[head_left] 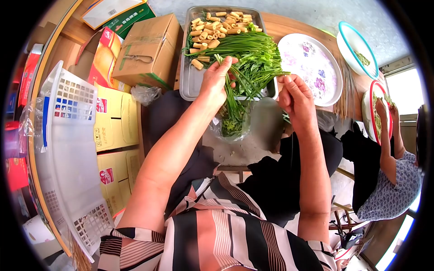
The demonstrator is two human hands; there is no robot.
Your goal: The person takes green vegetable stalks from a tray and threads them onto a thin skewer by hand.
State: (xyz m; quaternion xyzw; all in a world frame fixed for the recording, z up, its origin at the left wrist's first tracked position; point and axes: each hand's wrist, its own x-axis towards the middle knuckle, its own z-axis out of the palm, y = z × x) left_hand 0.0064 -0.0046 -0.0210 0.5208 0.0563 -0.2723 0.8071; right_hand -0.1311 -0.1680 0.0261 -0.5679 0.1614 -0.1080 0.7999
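Observation:
My left hand (216,80) is closed around a small bunch of long green stems (233,90), which look like chives, over the near side of a metal tray (184,83). My right hand (296,99) pinches thumb and fingers together at the tray's right corner. A green tip touches those fingertips, and a faint thin line shows below the hand; what exactly it grips is too small to tell. A heap of long stems (255,47) and leafy herbs (260,81) fills the tray's right side. Short tan tube-shaped pieces (212,31) lie at its far end.
Right of the tray are a flowered round tray (332,58), thin sticks (347,90) and a blue-rimmed basin (346,45). A clear bag of greens (233,122) hangs below. Cardboard boxes (147,49) and a white crate (68,144) stand left. Another person (391,180) works at a red-rimmed basin (371,113).

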